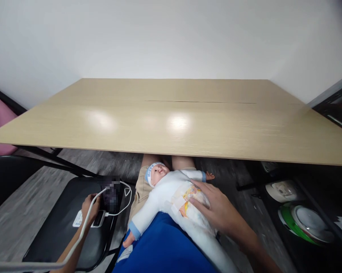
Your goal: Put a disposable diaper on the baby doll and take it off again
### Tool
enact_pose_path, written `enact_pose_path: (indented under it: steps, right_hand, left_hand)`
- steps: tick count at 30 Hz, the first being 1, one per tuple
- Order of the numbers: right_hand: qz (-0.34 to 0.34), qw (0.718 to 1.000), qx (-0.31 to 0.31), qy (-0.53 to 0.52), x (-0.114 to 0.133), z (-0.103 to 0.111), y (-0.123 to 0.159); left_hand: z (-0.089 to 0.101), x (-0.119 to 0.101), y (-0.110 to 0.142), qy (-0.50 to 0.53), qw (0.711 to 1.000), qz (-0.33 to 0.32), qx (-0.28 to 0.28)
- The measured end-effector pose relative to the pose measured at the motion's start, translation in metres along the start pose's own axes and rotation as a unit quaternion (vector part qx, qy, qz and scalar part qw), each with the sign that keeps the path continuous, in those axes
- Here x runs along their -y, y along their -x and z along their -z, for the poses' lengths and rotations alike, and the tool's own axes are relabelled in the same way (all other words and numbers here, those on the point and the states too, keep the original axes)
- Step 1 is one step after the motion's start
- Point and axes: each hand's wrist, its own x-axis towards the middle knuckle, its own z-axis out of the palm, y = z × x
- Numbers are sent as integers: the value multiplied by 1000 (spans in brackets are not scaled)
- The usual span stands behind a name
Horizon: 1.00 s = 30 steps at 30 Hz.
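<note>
A baby doll [167, 185] in a white outfit with blue cuffs and a headband lies on its back across my lap. Around its middle is a white diaper [197, 214] with an orange and yellow print. My right hand [213, 204] rests on the diaper, fingers stretched out and apart. Off to the left, my left hand [90, 207] is over the black chair seat [57, 212] with its fingers curled. Beside it lies a small white and black device [98, 219] with a white cable [118, 213] plugged in; what the fingers hold is hidden.
The light wood table [171, 125] spans the view ahead, its front edge above my knees. A thicker pale cable [77, 242] crosses my left forearm. On a dark shelf at right are a green-rimmed stack of dishes [290, 220] and a white item [283, 190]. Pink fabric [2, 117] hangs at left.
</note>
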Motion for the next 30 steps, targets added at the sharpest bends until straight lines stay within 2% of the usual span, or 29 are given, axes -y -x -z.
enact_pose_path:
  steps: [3,5,6,8,9,11,13,14,17,19,22,27,30]
  right_hand:
    - [19,1000,20,-2,2,-1,14]
    - [26,1000,10,-10,2,-1,15]
    - [18,1000,3,-16,1,0,13]
    - [-9,1000,-9,-26,-3,3,6]
    - [-24,999,-11,-30,-7,5,2]
    - [-43,998,-7,-38,-14,9,-7]
    - [-45,998,9,-44,-20,13,-14]
    - [-42,998,17,-41,-23,14,-17]
    - [-26,999,28,-14,-26,16,-23]
    - [-12,1000,25,4,-28,16,-26]
    - [-2,1000,12,16,-41,13,-29]
    - [-61,996,-39,47,-77,16,-33]
    - [-36,999,-22,18,-73,21,-34]
  left_hand:
    - [7,-16,29,41,998,-21,-45]
    - [15,-30,53,67,995,-58,-44]
    - [22,-39,66,84,992,-90,-23]
    - [40,-67,89,121,974,-183,53]
    - [51,-86,100,145,950,-252,111]
    - [78,-137,120,183,879,-389,205]
    - [103,-199,137,226,796,-510,235]
    - [112,-231,144,237,764,-550,242]
    - [124,-315,159,240,719,-604,244]
    - [120,-349,164,241,701,-623,252]
    - [108,-368,164,235,679,-642,267]
    - [107,-354,160,254,686,-616,292]
    - [115,-345,159,263,694,-592,314]
